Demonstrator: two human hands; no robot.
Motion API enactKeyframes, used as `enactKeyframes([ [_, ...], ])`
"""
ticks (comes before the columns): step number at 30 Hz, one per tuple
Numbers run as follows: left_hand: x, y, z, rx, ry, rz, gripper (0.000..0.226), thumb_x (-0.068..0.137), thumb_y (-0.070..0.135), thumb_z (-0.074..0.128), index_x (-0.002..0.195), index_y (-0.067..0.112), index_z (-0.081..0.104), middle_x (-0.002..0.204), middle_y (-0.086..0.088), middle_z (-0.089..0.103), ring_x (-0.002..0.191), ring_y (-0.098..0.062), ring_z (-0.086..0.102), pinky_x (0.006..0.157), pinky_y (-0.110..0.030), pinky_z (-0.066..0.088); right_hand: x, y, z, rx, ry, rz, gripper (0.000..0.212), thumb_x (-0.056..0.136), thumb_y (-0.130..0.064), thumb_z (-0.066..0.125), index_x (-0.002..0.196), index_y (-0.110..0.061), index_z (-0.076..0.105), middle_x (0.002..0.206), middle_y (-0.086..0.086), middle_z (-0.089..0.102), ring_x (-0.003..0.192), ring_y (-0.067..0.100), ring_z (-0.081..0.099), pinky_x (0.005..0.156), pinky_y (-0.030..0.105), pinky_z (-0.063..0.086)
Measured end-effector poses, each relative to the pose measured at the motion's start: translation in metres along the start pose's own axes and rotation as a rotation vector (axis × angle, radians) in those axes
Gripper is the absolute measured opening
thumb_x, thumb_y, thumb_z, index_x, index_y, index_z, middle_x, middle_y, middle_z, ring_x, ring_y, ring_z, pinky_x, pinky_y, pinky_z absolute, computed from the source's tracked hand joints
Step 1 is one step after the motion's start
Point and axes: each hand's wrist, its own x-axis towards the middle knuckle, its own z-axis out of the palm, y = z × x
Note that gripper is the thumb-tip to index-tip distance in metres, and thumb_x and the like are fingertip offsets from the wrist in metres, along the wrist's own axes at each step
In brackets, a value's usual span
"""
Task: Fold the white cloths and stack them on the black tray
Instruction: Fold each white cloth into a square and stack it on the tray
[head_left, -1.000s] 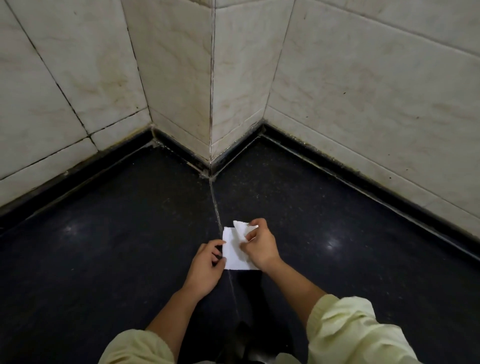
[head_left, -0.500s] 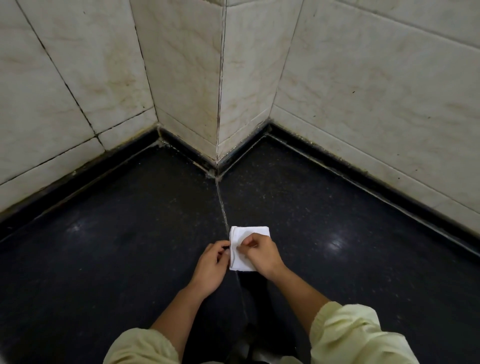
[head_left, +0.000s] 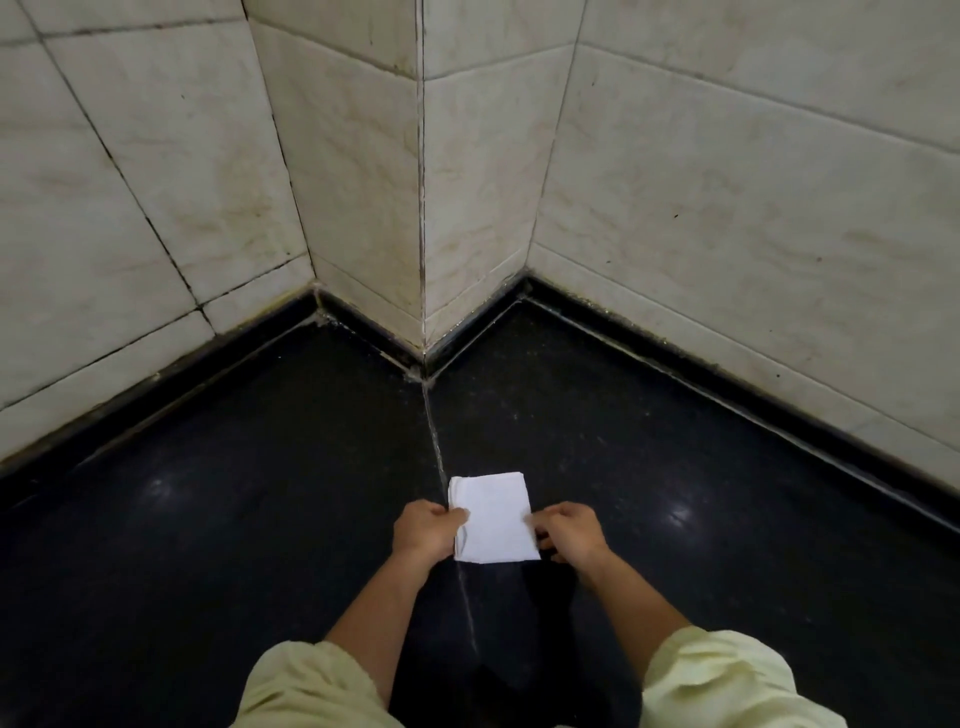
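A white cloth (head_left: 493, 517), folded into a small rectangle, is held just above the dark counter between both hands. My left hand (head_left: 425, 535) pinches its left edge with thumb on top. At the cloth's right edge, my right hand (head_left: 570, 530) pinches with curled fingers. No black tray is in view.
The black stone counter (head_left: 234, 545) runs into a tiled corner, where a cream wall column (head_left: 423, 182) juts out toward me. A seam (head_left: 435, 431) in the counter leads from the column to the cloth. Pale yellow sleeves fill the bottom edge.
The right hand has slid off the top of the cloth to its right edge. The cloth now lies flat as a neat rectangle, with a hand at each side.
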Motion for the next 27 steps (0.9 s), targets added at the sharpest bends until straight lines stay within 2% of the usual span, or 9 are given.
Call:
enactKeyframes([
  [3,-0.007,0.004,0.001,-0.062,-0.041,-0.067,0.021,0.079,0.014,0.069,0.062,0.010,0.056,0.063,-0.008,0.055,0.057,-0.021,0.054,0.063,-0.033,0.050,-0.002,0.003,0.003,0.023,-0.027,0.010,0.015,0.085,-0.015,0.068,0.092,-0.002,0.065,0.080,0.009,0.064,0.062,0.014,0.055,0.046,0.020,0.039],
  [6,-0.020,0.007,-0.002,-0.197,-0.114,-0.184,0.010,0.079,0.012,0.068,0.075,0.006,0.061,0.073,-0.007,0.057,0.059,-0.014,0.051,0.055,-0.025,0.046,-0.006,0.003,-0.002,0.111,-0.064,0.066,0.014,0.082,-0.013,0.067,0.089,-0.002,0.064,0.070,0.007,0.055,0.057,0.015,0.048,0.045,0.024,0.035],
  [10,-0.035,0.007,-0.007,-0.289,-0.264,-0.231,0.017,0.081,0.016,0.064,0.097,0.011,0.064,0.101,-0.008,0.068,0.091,-0.020,0.065,0.071,-0.028,0.053,-0.014,0.005,-0.013,0.236,-0.168,0.119,0.022,0.074,-0.016,0.065,0.093,-0.004,0.068,0.077,0.007,0.057,0.064,0.015,0.050,0.054,0.025,0.041],
  [13,-0.044,0.010,-0.002,-0.370,-0.335,-0.229,0.019,0.083,0.013,0.062,0.101,0.013,0.063,0.107,-0.013,0.066,0.098,-0.027,0.064,0.079,-0.035,0.054,-0.022,0.010,-0.025,0.323,-0.229,0.113,0.039,0.068,-0.019,0.065,0.105,-0.006,0.070,0.092,0.009,0.068,0.083,0.022,0.062,0.065,0.029,0.048],
  [17,-0.058,0.024,0.019,-0.389,-0.412,-0.178,0.031,0.079,0.007,0.059,0.110,0.010,0.062,0.107,-0.015,0.067,0.097,-0.029,0.066,0.084,-0.040,0.055,-0.039,0.019,-0.053,0.544,-0.299,0.093,0.038,0.075,-0.010,0.062,0.112,-0.002,0.067,0.101,0.014,0.073,0.091,0.027,0.069,0.065,0.031,0.055],
  [19,-0.066,0.033,0.032,-0.355,-0.451,-0.137,0.035,0.077,0.004,0.057,0.112,0.009,0.062,0.109,-0.014,0.067,0.097,-0.028,0.066,0.080,-0.038,0.056,-0.048,0.024,-0.069,0.663,-0.314,0.071,0.034,0.080,-0.007,0.062,0.112,0.000,0.066,0.102,0.016,0.073,0.094,0.029,0.069,0.075,0.038,0.057],
  [22,-0.081,0.052,0.057,-0.293,-0.510,-0.059,0.040,0.075,0.001,0.053,0.113,0.007,0.062,0.114,-0.013,0.066,0.104,-0.029,0.064,0.088,-0.040,0.053,-0.060,0.035,-0.098,0.782,-0.257,0.016,0.034,0.084,-0.012,0.062,0.114,0.004,0.065,0.106,0.018,0.070,0.101,0.031,0.064,0.099,0.044,0.047],
  [24,-0.094,0.065,0.079,-0.251,-0.566,-0.018,0.040,0.076,-0.002,0.049,0.114,0.006,0.061,0.117,-0.014,0.065,0.107,-0.031,0.063,0.091,-0.043,0.052,-0.068,0.045,-0.122,0.841,-0.203,-0.013,0.037,0.082,-0.012,0.063,0.114,0.006,0.063,0.107,0.020,0.066,0.102,0.033,0.061,0.101,0.046,0.045],
  [27,-0.110,0.080,0.110,-0.197,-0.673,0.043,0.044,0.077,-0.005,0.045,0.118,0.006,0.059,0.120,-0.016,0.065,0.113,-0.034,0.060,0.098,-0.048,0.049,-0.084,0.059,-0.155,0.901,-0.132,-0.046,0.033,0.081,-0.007,0.060,0.111,0.007,0.064,0.106,0.020,0.069,0.097,0.032,0.064,0.090,0.040,0.051],
])
